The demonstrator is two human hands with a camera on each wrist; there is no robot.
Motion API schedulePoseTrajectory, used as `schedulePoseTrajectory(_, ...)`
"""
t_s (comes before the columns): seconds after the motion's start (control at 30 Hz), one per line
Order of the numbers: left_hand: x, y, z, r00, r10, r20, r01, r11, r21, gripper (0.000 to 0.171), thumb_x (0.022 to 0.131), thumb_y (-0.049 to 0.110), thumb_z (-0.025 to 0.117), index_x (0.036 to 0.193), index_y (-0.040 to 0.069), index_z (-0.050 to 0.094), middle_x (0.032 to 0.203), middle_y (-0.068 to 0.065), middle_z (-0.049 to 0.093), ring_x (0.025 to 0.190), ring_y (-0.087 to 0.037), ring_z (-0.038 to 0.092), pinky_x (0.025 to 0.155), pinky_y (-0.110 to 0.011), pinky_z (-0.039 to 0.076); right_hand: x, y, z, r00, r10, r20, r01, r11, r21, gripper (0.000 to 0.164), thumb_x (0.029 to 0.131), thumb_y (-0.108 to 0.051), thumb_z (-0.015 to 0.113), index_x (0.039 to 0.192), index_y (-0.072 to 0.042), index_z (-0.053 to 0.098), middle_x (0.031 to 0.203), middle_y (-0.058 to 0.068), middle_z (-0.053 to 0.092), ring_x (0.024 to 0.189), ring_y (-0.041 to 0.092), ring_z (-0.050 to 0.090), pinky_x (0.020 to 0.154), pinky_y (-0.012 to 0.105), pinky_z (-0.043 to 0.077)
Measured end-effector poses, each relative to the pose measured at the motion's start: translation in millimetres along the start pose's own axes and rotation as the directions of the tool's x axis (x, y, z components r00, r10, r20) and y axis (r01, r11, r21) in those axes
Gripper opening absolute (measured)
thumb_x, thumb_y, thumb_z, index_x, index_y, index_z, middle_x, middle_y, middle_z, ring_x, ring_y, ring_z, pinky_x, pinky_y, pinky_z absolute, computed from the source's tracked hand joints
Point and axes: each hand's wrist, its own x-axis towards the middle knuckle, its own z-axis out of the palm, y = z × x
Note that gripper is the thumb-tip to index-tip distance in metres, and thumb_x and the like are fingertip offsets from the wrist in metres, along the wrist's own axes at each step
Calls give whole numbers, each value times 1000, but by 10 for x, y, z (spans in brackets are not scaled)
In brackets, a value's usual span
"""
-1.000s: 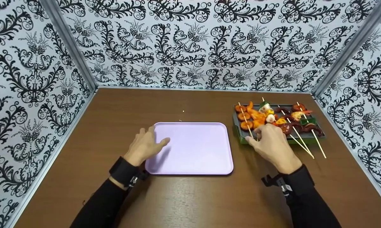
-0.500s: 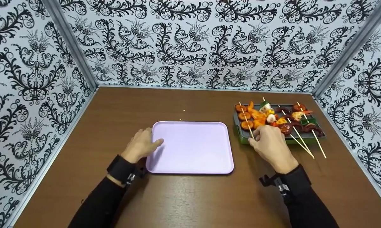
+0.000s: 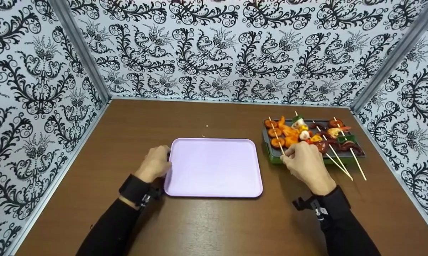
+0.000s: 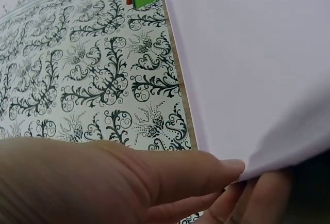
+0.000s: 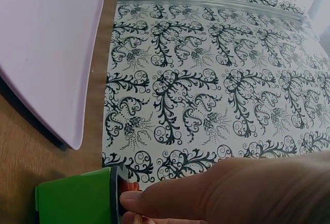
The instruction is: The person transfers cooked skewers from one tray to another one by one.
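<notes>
A pale purple tray [image 3: 214,169] lies on the table in the middle of the head view. My left hand [image 3: 151,165] grips its left edge; the left wrist view shows the thumb [image 4: 216,170] over the rim and fingers curled beneath. At the right, my right hand [image 3: 306,169] pinches the bare stick end of the leftmost skewer [image 3: 277,142], which carries round orange slices. That skewer rests on a toy grill with a grey top and green base [image 3: 277,159]. The grill's green side [image 5: 77,198] fills the lower left of the right wrist view.
Several more skewers [image 3: 336,140] of mixed toy food lie across the grill, their sticks overhanging its front. Brown tabletop [image 3: 206,227] runs in front of the tray. Patterned walls [image 3: 217,49] enclose the table at the back and both sides.
My left hand has moved slightly left and closed from spread fingers onto the tray's edge. My right fingers have closed on the skewer's stick. Tray and grill stay about where they were.
</notes>
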Motion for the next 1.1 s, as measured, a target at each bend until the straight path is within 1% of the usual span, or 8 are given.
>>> schedulePoseTrajectory(0.13, 12, -24, 2, 999, -32, 16, 33, 998, -55, 44, 86, -1, 64, 130, -3, 62, 103, -17, 68, 89, -32, 65, 69, -39, 60, -6, 26, -25, 1000, 13, 26, -13, 1000, 18, 14, 89, -22, 78, 87, -8, 80, 70, -1, 69, 62, 19, 61, 60, 37, 51)
schedulePoseTrajectory(0.23, 18, -39, -4, 999, -39, 20, 41, 995, -94, 43, 86, -2, 64, 129, -3, 63, 94, -13, 67, 78, -27, 67, 54, -31, 60, 7, 43, -41, 999, 18, 48, -19, 999, 31, 15, 90, -25, 77, 88, -10, 80, 64, -5, 67, 62, 18, 61, 62, 37, 50)
schedulePoseTrajectory(0.3, 18, -47, -5, 999, -40, 30, 43, 989, -139, 43, 86, -3, 64, 129, -4, 62, 93, -13, 67, 72, -26, 68, 49, -30, 60, 20, 55, -49, 997, 22, 69, -25, 999, 41, 15, 91, -26, 77, 86, -11, 79, 57, -7, 64, 60, 17, 61, 62, 36, 49)
schedulePoseTrajectory(0.4, 25, -54, -5, 999, -32, 38, 39, 981, -192, 42, 86, -3, 63, 129, -5, 61, 93, -15, 66, 68, -25, 68, 48, -31, 60, 35, 72, -60, 994, 36, 106, -43, 997, 66, 16, 92, -27, 76, 86, -12, 79, 52, -9, 61, 56, 16, 61, 60, 34, 48)
schedulePoseTrajectory(0.5, 35, -56, 2, 999, -28, 43, 37, 972, -230, 42, 87, -3, 64, 128, -6, 61, 94, -15, 65, 69, -24, 69, 49, -33, 61, 44, 82, -72, 987, 64, 144, -78, 992, 94, 17, 92, -28, 75, 87, -12, 78, 53, -7, 62, 53, 18, 61, 54, 33, 47)
schedulePoseTrajectory(0.63, 45, -69, 19, 999, -13, 37, 21, 972, -235, 40, 86, -3, 62, 127, -6, 61, 94, -15, 64, 69, -23, 68, 48, -32, 61, 53, 99, -73, 982, 90, 169, -111, 986, 124, 18, 92, -29, 75, 87, -12, 78, 56, -4, 65, 54, 19, 63, 50, 31, 47)
schedulePoseTrajectory(0.8, 44, -95, 41, 1000, 6, 30, 1, 971, -238, 41, 86, -2, 59, 126, -6, 61, 91, -14, 64, 68, -23, 67, 47, -31, 60, 45, 113, -48, 983, 87, 163, -113, 981, 158, 15, 91, -26, 75, 86, -12, 78, 58, -3, 66, 53, 18, 65, 48, 31, 50)
schedulePoseTrajectory(1.1, 43, -102, 61, 1000, 0, 30, 7, 971, -239, 41, 86, -2, 61, 127, -7, 60, 91, -13, 63, 68, -22, 67, 47, -30, 60, 38, 99, -34, 977, 111, 185, -145, 973, 180, 18, 92, -27, 75, 89, -9, 77, 62, -1, 68, 55, 18, 67, 49, 31, 54)
